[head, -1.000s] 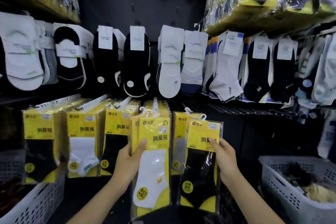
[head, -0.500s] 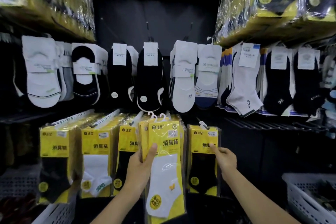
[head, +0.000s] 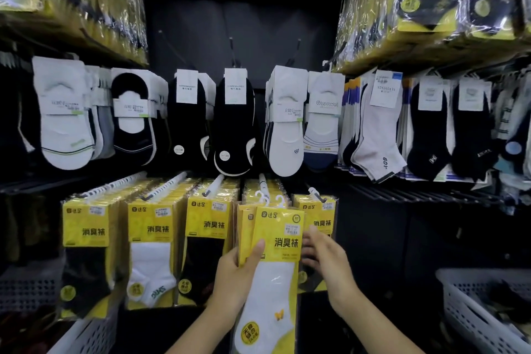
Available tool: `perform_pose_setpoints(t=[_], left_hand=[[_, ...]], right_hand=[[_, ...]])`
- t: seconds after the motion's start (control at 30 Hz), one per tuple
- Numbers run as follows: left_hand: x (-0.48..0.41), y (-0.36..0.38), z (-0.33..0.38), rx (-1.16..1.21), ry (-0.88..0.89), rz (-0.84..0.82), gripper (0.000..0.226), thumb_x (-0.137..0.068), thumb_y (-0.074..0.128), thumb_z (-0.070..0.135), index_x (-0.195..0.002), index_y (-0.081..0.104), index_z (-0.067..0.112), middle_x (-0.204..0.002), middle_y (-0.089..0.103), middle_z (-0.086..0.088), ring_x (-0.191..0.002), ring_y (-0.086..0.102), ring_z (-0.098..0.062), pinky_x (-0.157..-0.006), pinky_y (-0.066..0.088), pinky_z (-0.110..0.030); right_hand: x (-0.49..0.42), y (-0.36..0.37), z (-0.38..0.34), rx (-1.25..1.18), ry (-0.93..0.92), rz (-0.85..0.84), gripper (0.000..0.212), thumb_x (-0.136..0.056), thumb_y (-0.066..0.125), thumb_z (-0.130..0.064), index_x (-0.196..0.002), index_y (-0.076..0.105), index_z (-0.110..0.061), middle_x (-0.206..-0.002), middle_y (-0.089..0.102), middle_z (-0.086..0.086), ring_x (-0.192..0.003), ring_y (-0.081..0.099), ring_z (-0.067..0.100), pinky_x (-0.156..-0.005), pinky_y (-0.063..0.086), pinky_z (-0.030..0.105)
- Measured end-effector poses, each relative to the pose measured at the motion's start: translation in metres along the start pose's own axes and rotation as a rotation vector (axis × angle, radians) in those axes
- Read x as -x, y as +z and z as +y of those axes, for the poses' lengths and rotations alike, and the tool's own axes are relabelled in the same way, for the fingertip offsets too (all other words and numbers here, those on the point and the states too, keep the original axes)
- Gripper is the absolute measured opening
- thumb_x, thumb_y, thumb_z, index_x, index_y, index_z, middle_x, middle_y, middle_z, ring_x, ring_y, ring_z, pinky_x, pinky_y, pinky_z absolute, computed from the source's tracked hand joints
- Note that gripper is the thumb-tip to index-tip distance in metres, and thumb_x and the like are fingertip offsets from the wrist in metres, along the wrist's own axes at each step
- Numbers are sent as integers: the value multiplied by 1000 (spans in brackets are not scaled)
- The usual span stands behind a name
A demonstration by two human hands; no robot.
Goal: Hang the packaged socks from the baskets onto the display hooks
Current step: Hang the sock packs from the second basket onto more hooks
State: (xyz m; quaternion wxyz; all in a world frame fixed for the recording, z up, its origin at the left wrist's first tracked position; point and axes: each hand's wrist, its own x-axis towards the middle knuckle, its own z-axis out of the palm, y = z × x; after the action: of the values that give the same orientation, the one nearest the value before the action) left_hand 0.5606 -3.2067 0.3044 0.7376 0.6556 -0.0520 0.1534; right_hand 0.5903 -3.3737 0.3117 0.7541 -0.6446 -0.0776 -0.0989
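Observation:
My left hand (head: 237, 276) grips a small stack of yellow sock packs (head: 271, 264), thumb across the front one, which shows a white sock. Their white plastic hangers (head: 270, 199) stand just below the tip of a display hook (head: 263, 181). My right hand (head: 326, 260) is beside the stack's right edge, fingers spread and loose, holding nothing. Behind it a yellow pack with a black sock (head: 317, 215) hangs on the rightmost hook (head: 313, 192). Rows of yellow packs (head: 149, 241) fill the hooks to the left.
An upper row of hanging socks (head: 235, 123) runs across the wall. Wrapped yellow bundles sit on shelves at top left (head: 86, 0) and top right (head: 431, 6). White baskets stand at lower right (head: 471, 310) and lower left (head: 83, 333).
My right hand has let go of the black-sock pack, now hanging on the rightmost hook, and moved left toward the stack. My left hand keeps its grip, the stack a little higher.

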Motion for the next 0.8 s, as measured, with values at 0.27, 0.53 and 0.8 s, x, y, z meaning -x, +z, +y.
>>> perform_pose_setpoints(t=[0.27, 0.53, 0.8], left_hand=[[13, 13, 2, -91, 8, 42, 36, -86, 51, 49, -75, 63, 17, -38, 51, 13, -34, 48, 0, -37, 34, -9], [-6, -6, 26, -175, 114, 129, 45, -85, 45, 54, -66, 49, 13, -35, 23, 9, -33, 23, -3, -36, 22, -15], [-17, -12, 37, -171, 159, 179, 41, -85, 47, 53, -59, 39, 24, -38, 21, 10, -34, 20, -4, -35, 19, -12]], right_hand=[[22, -16, -2, -45, 34, 36, 14, -88, 66, -23, -96, 69, -12, -90, 76, 4, -81, 73, 22, -59, 55, 27], [-7, -75, -2, 40, -3, 341, 11, -94, 57, -13, -90, 67, -9, -86, 73, 8, -80, 68, 23, -70, 53, 34], [-54, -65, -9, 196, -142, 206, 8, -93, 58, -12, -89, 64, -16, -89, 71, 9, -82, 66, 23, -77, 53, 37]])
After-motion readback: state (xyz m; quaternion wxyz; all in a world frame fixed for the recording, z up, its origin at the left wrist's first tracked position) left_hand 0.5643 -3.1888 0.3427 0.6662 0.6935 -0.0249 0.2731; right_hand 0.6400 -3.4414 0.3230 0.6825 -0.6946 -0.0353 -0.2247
